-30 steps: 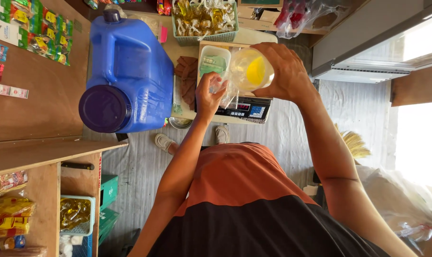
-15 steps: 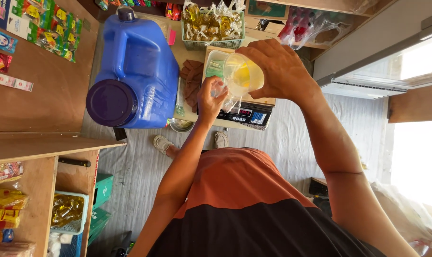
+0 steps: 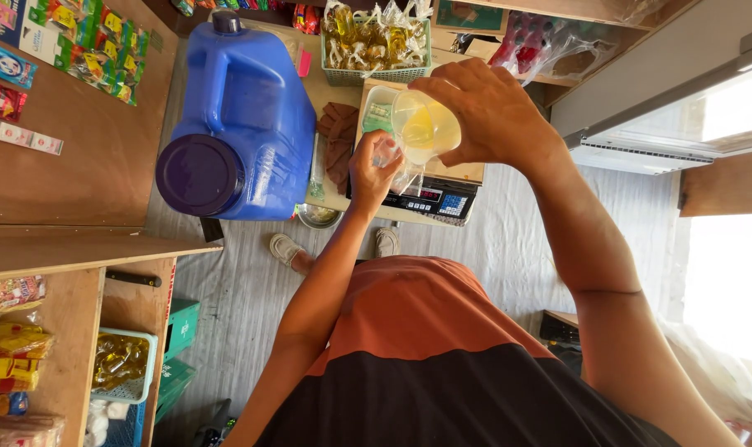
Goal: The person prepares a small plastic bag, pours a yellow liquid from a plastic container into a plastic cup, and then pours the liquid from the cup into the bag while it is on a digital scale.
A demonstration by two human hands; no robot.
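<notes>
- The right hand (image 3: 487, 112) now tips the clear cup (image 3: 425, 126) of yellow liquid further, its mouth turned toward the left hand (image 3: 374, 170).
- The clear bag (image 3: 405, 170) hangs lower beneath the cup.

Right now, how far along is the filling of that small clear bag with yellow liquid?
Done: a green mesh basket behind already holds filled clear bags of yellow liquid. In hand: the right hand tilts a clear plastic cup of yellow liquid over the small clear plastic bag, which the left hand pinches open above the grey digital scale. Left: the cup is not empty and the bag is untied.
</notes>
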